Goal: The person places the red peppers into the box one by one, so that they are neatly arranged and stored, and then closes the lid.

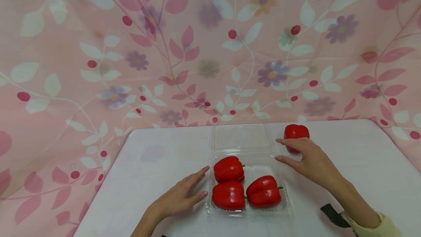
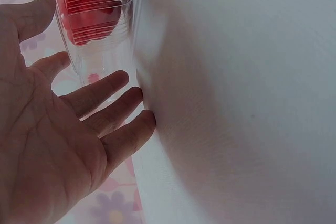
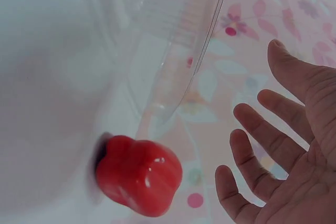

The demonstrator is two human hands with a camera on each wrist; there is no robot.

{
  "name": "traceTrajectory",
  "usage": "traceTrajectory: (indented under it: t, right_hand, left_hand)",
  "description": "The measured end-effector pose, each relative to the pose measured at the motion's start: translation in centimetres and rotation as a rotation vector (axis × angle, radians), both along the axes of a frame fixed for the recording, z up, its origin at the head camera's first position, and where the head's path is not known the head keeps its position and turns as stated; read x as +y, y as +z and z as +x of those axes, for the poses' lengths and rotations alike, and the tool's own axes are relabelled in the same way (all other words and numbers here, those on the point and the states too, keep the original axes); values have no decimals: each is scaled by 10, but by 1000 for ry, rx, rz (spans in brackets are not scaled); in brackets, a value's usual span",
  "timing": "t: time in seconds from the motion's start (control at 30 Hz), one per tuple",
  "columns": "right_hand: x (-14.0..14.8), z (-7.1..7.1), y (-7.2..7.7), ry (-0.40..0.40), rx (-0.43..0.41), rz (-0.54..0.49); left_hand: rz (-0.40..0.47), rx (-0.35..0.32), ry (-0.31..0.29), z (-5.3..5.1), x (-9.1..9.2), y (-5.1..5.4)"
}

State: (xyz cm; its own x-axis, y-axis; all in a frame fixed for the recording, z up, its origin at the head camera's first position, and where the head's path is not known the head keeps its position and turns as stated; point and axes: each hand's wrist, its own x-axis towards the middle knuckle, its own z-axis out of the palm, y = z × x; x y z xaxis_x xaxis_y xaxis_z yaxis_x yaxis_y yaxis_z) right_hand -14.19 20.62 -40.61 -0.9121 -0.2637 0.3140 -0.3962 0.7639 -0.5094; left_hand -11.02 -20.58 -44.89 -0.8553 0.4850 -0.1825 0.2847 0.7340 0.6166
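Note:
Three red bell peppers lie in a clear plastic clamshell box (image 1: 258, 170): two at the left, one behind (image 1: 227, 168) the other (image 1: 228, 196), and a third pepper (image 1: 263, 192) at the right. The box's lid (image 1: 242, 138) lies back, away from the peppers. My left hand (image 1: 177, 196) is beside the box's left wall, fingers loosely spread, holding nothing; whether it touches the wall I cannot tell. A fourth red bell pepper (image 1: 297, 131) sits on the table behind my right hand (image 1: 307, 162). That hand is empty, its fingers extended apart from the pepper (image 3: 139, 176) in the right wrist view.
The white table (image 1: 158, 153) has its back edge against a pink floral cloth (image 1: 197, 46). A dark strap-like piece (image 1: 333, 215) shows by the right forearm, near a pale yellow sleeve (image 1: 378, 226).

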Motion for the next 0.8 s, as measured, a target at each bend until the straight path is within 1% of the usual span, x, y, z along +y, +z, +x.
traceTrajectory:
  t: [0.3, 0.53, 0.8]
  right_hand:
    - [17, -12, -7, 6, 37, -10]
    - [29, -19, -9, -1, 26, -26]
    - [36, -28, -12, 0, 44, -8]
  left_hand:
    - [5, -1, 2, 0, 1, 1]
    - [9, 1, 4, 1, 1, 2]
    - [0, -6, 11, 1, 1, 2]
